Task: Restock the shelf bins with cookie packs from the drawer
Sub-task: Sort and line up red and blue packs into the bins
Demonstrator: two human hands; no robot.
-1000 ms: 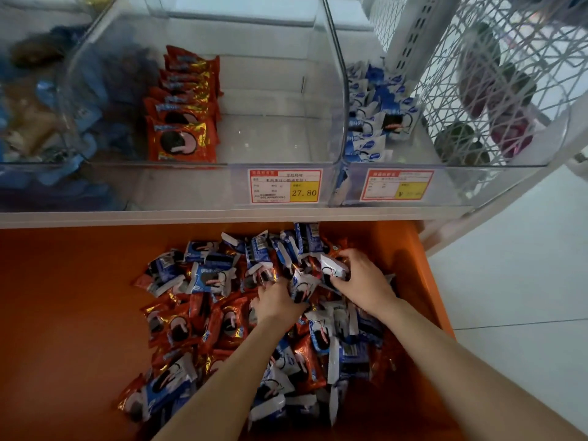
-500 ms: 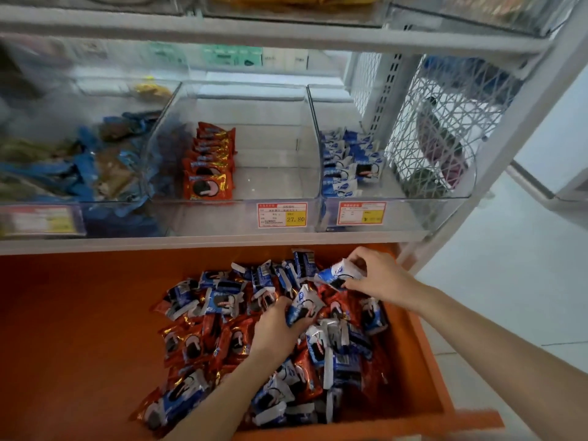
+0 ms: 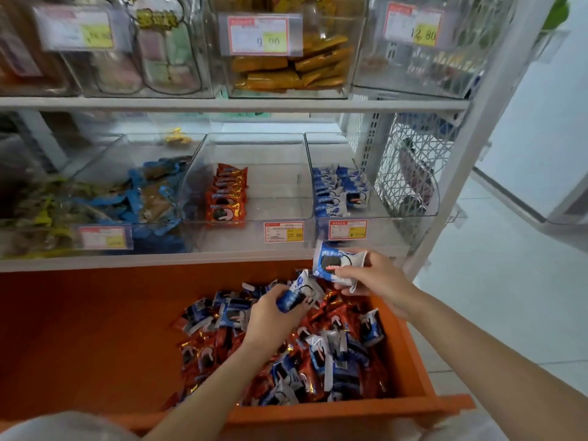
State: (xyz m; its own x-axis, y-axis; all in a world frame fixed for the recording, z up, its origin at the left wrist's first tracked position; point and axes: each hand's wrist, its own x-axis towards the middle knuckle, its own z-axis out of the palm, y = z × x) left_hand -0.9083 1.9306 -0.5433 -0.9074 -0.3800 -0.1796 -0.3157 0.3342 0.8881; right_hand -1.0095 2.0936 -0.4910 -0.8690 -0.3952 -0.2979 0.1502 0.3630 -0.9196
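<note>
So the orange drawer (image 3: 95, 329) is pulled open, and its right half is a messy heap of cookie packs (image 3: 318, 361), blue-and-white ones mixed in with shiny red ones. Two blue packs are up off the heap. One pack (image 3: 300, 292) sits tilted in the left hand (image 3: 273, 316). The other pack (image 3: 337, 265) is face-up in the right hand (image 3: 378, 278), over the drawer's back edge. Up on the shelf, the middle clear bin (image 3: 280, 186) has a single row of red packs (image 3: 227, 198) standing along its left wall. The right bin (image 3: 385, 232) holds a couple of rows of blue packs (image 3: 339, 192).
</note>
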